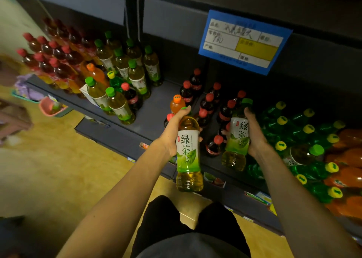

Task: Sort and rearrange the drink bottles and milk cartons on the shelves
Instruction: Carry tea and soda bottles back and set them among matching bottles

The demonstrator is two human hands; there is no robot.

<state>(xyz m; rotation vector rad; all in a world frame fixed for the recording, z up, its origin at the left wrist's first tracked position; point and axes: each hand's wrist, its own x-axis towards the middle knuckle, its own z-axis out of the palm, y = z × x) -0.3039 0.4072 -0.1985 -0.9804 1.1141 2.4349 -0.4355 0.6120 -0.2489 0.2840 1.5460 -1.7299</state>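
Observation:
My left hand [173, 132] grips a green tea bottle [188, 156] with a white and green label, held upright in front of the dark shelf [154, 111]. My right hand [254, 134] holds a second green tea bottle [238, 138] a little to the right, above the shelf's front edge. Behind both hands stand several cola bottles [207, 103] with red caps and one orange soda bottle [177, 104]. A group of green tea bottles [125, 71] stands further left on the same shelf. A white carton [87, 95] sits at that group's front left.
Red-capped tea bottles [49, 56] fill the shelf's left end. Green soda bottles [293, 132] with yellow caps and orange bottles [348, 159] crowd the right. A blue price sign [244, 42] hangs from the upper shelf. A pink basket [52, 107] sits on the wooden floor at left.

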